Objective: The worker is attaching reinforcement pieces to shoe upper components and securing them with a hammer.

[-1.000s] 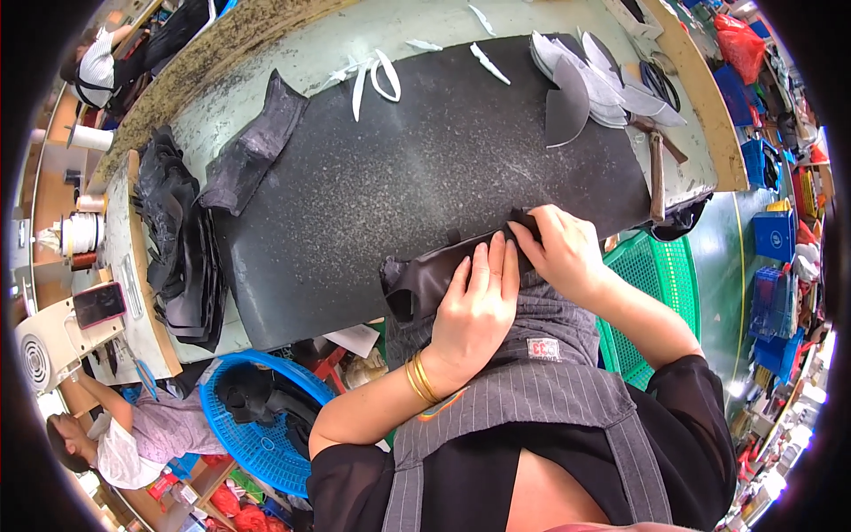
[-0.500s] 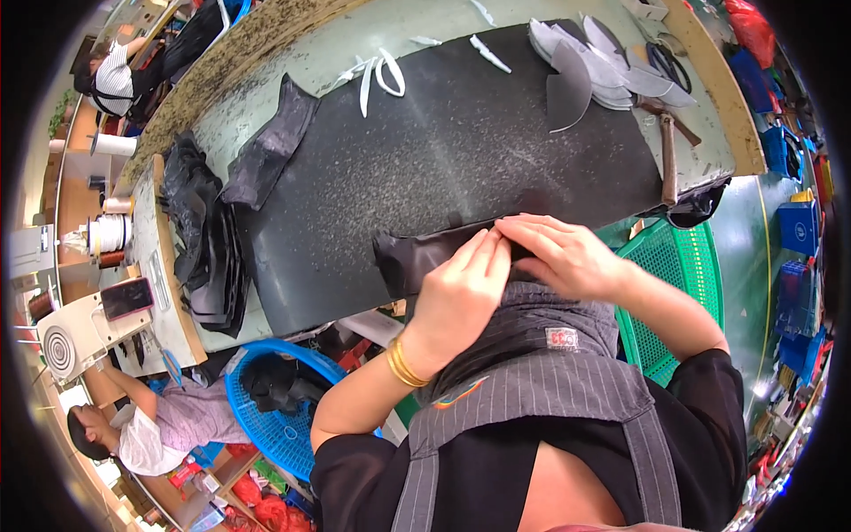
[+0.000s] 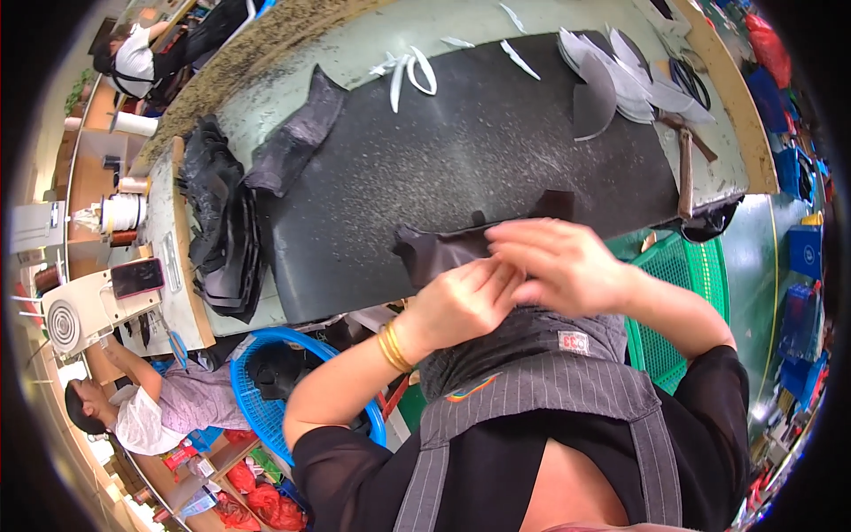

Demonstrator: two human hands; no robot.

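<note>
A dark leather-like piece (image 3: pixel 436 254) lies at the near edge of a black work mat (image 3: pixel 355 168), close against my apron. My left hand (image 3: pixel 465 303), a gold bangle at its wrist, has its fingers pressed together over the piece's near edge, pinching it. Just right of it my right hand (image 3: pixel 574 270) is stretched out flat, fingers extended and thumb apart, its fingertips over the left ones. A dark flap (image 3: pixel 557 204) sticks out beyond the right fingers. What lies under both sets of fingertips is hidden.
Grey curved cut pieces (image 3: pixel 612 84) and a hammer (image 3: pixel 685 173) lie far right; white strips (image 3: pixel 412 75) at the far edge. A dark piece (image 3: pixel 297 133) and a stack of black pieces (image 3: pixel 226 230) are left. Blue (image 3: pixel 253 399) and green (image 3: pixel 683 266) baskets flank me. A co-worker (image 3: pixel 146 399) sits left.
My right hand has lifted and turned slightly, and its thumb shows more. The left fingers have slid a little nearer to me. The dark flap now shows beyond the right hand.
</note>
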